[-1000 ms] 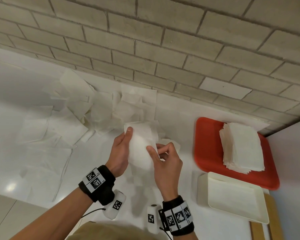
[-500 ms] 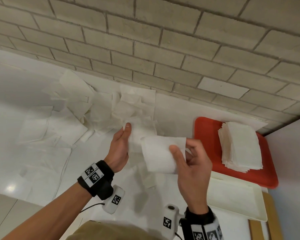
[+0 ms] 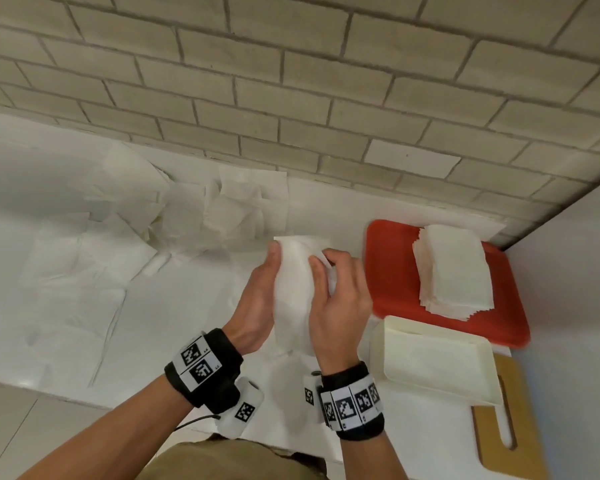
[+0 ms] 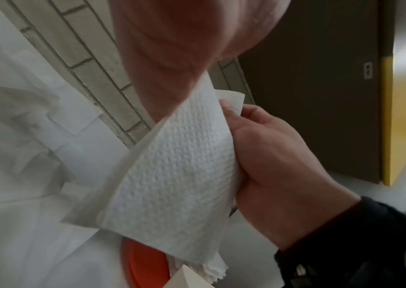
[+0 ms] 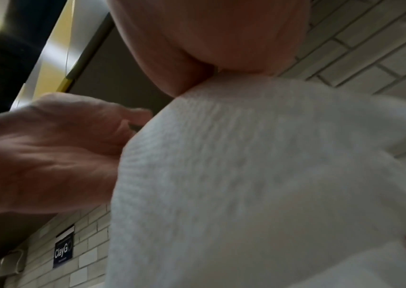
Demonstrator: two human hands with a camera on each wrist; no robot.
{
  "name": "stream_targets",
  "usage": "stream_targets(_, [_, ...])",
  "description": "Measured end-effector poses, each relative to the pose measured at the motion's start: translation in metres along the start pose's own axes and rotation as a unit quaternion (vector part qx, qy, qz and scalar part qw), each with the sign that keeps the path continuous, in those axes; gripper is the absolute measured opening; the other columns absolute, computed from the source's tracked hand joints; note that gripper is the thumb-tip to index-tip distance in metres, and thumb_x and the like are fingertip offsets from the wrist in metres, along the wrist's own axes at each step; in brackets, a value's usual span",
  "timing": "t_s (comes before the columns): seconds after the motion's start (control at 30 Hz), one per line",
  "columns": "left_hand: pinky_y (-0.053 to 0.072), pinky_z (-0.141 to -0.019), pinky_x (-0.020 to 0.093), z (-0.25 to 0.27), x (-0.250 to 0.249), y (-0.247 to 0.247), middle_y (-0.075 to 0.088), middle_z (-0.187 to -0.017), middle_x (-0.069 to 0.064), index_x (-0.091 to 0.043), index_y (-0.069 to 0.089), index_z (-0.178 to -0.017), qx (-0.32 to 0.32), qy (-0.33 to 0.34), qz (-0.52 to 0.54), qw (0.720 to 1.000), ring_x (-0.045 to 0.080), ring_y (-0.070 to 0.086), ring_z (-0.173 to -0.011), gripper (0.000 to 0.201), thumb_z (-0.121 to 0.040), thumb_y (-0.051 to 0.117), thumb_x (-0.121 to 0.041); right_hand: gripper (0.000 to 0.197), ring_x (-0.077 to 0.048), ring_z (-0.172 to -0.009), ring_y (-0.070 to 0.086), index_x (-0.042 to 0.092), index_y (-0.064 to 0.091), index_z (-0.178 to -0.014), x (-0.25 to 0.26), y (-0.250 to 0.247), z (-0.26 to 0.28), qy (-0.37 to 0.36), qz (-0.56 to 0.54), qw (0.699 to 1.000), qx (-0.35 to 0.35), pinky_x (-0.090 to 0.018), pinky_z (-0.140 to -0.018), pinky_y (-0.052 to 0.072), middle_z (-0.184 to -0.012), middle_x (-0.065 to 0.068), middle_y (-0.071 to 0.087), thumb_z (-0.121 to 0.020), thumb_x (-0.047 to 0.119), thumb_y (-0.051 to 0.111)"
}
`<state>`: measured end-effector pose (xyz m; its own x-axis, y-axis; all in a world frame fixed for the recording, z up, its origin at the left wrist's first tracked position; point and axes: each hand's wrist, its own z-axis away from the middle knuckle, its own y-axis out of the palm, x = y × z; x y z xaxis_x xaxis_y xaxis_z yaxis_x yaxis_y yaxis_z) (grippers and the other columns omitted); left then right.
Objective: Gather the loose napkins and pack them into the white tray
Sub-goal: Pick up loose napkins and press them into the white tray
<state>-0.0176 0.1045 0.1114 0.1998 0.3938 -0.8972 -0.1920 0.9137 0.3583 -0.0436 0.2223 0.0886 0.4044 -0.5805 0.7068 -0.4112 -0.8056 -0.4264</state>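
Both hands hold one white embossed napkin (image 3: pixel 293 289) upright above the counter. My left hand (image 3: pixel 260 292) grips its left edge, thumb along the front. My right hand (image 3: pixel 340 296) pinches its right edge, fingers curled behind the paper. The napkin (image 4: pixel 172 175) fills the middle of the left wrist view, with my right hand (image 4: pixel 278 171) beside it; in the right wrist view the napkin (image 5: pixel 246 175) is blurred and my left hand (image 5: pixel 49 155) is at its left. The white tray (image 3: pixel 437 365) sits right of my hands. Loose napkins (image 3: pixel 118 244) lie scattered at the left.
A red tray (image 3: pixel 392 271) behind the white tray carries a neat stack of napkins (image 3: pixel 454 268). A wooden board (image 3: pixel 513 420) lies under the white tray's near right corner. A brick wall (image 3: pixel 291 81) runs along the back of the white counter (image 3: pixel 329 209).
My right hand, which had carried the napkin off toward the right, has come back to the middle. Both hands now hold the napkin together again.
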Motion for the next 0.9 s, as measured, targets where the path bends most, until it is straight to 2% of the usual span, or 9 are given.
stream_targets(0.07, [0.059,-0.103,0.049,0.005,0.006,0.016,0.079,-0.121,0.009,-0.012,0.073,-0.128,-0.016,0.048,-0.065,0.997,0.027,0.076,-0.115,0.038,-0.113,0.048,-0.034,0.026,-0.011,-0.095,0.066,0.015,0.067,-0.122,0.001,-0.020,-0.001,0.005,0.020,1.000,-0.012,-0.033,-0.069,0.058,-0.113,0.002,0.066,-0.104,0.032,0.075])
stream_targets(0.13, [0.061,-0.095,0.043,0.009,0.014,0.034,0.080,-0.119,0.007,-0.009,0.071,-0.130,-0.024,0.076,-0.092,0.993,0.026,0.077,-0.112,0.031,-0.113,0.051,-0.025,0.053,-0.013,-0.109,0.065,0.020,0.055,-0.138,-0.004,-0.046,-0.002,0.054,0.001,0.999,0.008,-0.035,-0.084,0.058,-0.126,0.005,0.063,-0.100,0.051,0.075])
stream_targets(0.23, [0.062,-0.097,0.045,0.016,0.023,0.066,0.078,-0.122,0.012,-0.005,0.068,-0.132,-0.003,0.074,-0.053,0.996,0.031,0.075,-0.116,0.033,-0.113,0.049,-0.024,0.079,-0.004,-0.108,0.071,0.040,0.039,-0.145,-0.019,-0.096,-0.006,0.233,-0.149,0.947,0.167,-0.028,-0.087,0.059,-0.125,0.017,0.068,-0.085,0.053,0.089])
stream_targets(0.37, [0.061,-0.098,0.050,0.017,0.037,0.103,0.078,-0.121,0.014,-0.004,0.069,-0.127,-0.035,0.093,0.003,0.995,0.033,0.074,-0.116,0.027,-0.109,0.060,-0.022,0.048,0.002,-0.102,0.072,0.039,0.065,-0.123,-0.064,-0.177,-0.001,0.276,-0.109,0.915,0.274,-0.029,-0.085,0.061,-0.111,0.022,0.076,-0.084,0.035,0.093])
stream_targets(0.5, [0.060,-0.079,0.026,0.010,0.070,0.119,0.080,-0.104,-0.005,-0.018,0.072,-0.115,-0.098,0.123,-0.154,0.976,0.011,0.076,-0.096,0.025,-0.094,0.083,-0.025,0.038,-0.007,-0.106,0.078,0.025,0.074,-0.125,-0.116,-0.236,0.000,0.365,-0.192,0.895,0.169,-0.027,-0.089,0.062,-0.116,0.008,0.082,-0.092,0.011,0.085])
stream_targets(0.57, [0.058,-0.075,0.020,0.004,0.095,0.123,0.080,-0.094,-0.009,-0.024,0.068,-0.111,-0.080,0.114,-0.247,0.959,0.004,0.075,-0.086,0.030,-0.089,0.088,-0.025,0.026,-0.011,-0.095,0.080,0.022,0.076,-0.113,-0.151,-0.247,-0.002,0.383,-0.121,0.906,0.128,-0.028,-0.081,0.064,-0.108,-0.002,0.084,-0.092,0.013,0.086])
stream_targets(0.67, [0.051,-0.067,0.016,-0.006,0.136,0.130,0.072,-0.080,-0.011,-0.028,0.060,-0.110,-0.035,0.105,-0.370,0.922,0.003,0.066,-0.071,0.036,-0.087,0.088,-0.026,0.025,-0.020,-0.090,0.078,0.021,0.074,-0.104,-0.197,-0.249,-0.001,0.372,0.109,0.913,0.126,-0.034,-0.081,0.058,-0.094,0.002,0.079,-0.087,0.030,0.091])
stream_targets(0.8, [0.054,-0.081,0.037,-0.016,0.174,0.135,0.061,-0.085,-0.005,-0.030,0.049,-0.121,0.045,0.097,-0.506,0.856,0.013,0.055,-0.087,0.043,-0.090,0.079,-0.028,0.035,-0.037,-0.096,0.070,0.022,0.061,-0.105,-0.206,-0.227,0.008,0.298,0.321,0.883,0.167,-0.048,-0.091,0.055,-0.096,-0.008,0.075,-0.087,0.035,0.088])
stream_targets(0.9, [0.047,-0.082,0.030,-0.025,0.173,0.118,0.054,-0.091,-0.009,-0.029,0.053,-0.121,0.014,0.141,-0.494,0.858,0.013,0.050,-0.094,0.036,-0.094,0.076,-0.030,0.045,-0.040,-0.100,0.064,0.016,0.057,-0.108,-0.203,-0.208,0.022,0.235,0.375,0.885,0.146,-0.050,-0.089,0.046,-0.100,-0.013,0.070,-0.082,0.028,0.092])
